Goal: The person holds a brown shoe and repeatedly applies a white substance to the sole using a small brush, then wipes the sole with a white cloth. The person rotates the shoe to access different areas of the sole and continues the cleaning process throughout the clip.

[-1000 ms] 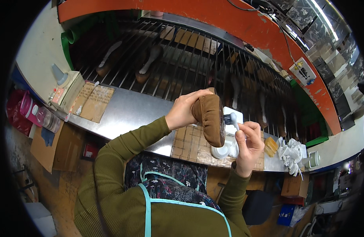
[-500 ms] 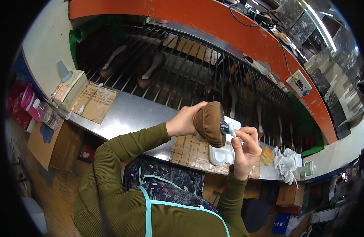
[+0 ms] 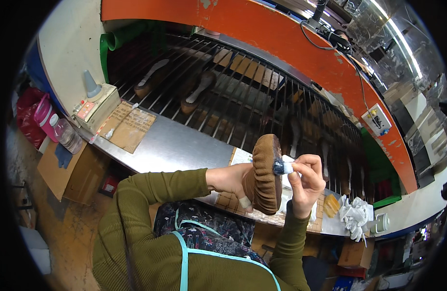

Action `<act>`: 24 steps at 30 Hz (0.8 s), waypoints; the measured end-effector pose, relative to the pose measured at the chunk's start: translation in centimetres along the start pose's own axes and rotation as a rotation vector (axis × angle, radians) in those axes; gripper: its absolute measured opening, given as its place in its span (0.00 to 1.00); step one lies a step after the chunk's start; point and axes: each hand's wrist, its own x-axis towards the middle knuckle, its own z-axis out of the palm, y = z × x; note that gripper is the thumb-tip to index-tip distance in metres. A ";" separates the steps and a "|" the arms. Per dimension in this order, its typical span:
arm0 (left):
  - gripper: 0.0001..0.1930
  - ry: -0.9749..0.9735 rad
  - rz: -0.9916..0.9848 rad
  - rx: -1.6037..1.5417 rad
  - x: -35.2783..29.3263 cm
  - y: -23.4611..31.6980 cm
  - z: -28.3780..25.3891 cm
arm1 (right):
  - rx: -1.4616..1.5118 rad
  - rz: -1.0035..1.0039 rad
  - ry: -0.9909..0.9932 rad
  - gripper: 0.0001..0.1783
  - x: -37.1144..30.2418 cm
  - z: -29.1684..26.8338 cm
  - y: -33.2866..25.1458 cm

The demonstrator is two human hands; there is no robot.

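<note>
My left hand [image 3: 229, 179] is closed round a brown suede shoe upper [image 3: 265, 177] with a gathered, pleated toe, held tilted on its side above the bench. A pale wrap shows on one of its fingers; others are hidden behind the shoe. Between the thumb and fingertips of my right hand [image 3: 307, 180] is a small brush [image 3: 282, 167] with dark bristles and a whitish grip. Its bristles touch the underside of the shoe, facing right. Partly hidden behind the shoe is a white plastic tray [image 3: 285, 188].
Behind the metal bench [image 3: 170, 145], a rack of bars [image 3: 233, 106] carries several shoes [image 3: 200, 92] under an orange panel [image 3: 262, 24]. At left are a control box [image 3: 98, 109] and a cardboard piece [image 3: 129, 128]; at right, crumpled white gloves [image 3: 354, 216] and a yellow block [image 3: 331, 206].
My left hand has turned the shoe more upright and lowered it slightly. The brush has shifted along the underside. The whole view has moved a little.
</note>
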 end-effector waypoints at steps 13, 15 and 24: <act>0.27 0.214 0.227 -0.407 -4.4 -0.6 -1.3 | -0.114 0.311 0.112 0.08 -6.2 -5.9 0.8; 0.25 0.363 0.388 -0.058 -2.7 -0.9 -2.8 | -0.151 0.380 0.211 0.08 -7.8 -4.5 0.0; 0.22 0.985 0.994 1.193 0.5 -6.5 -6.7 | -0.100 0.511 0.203 0.09 -11.0 2.7 1.7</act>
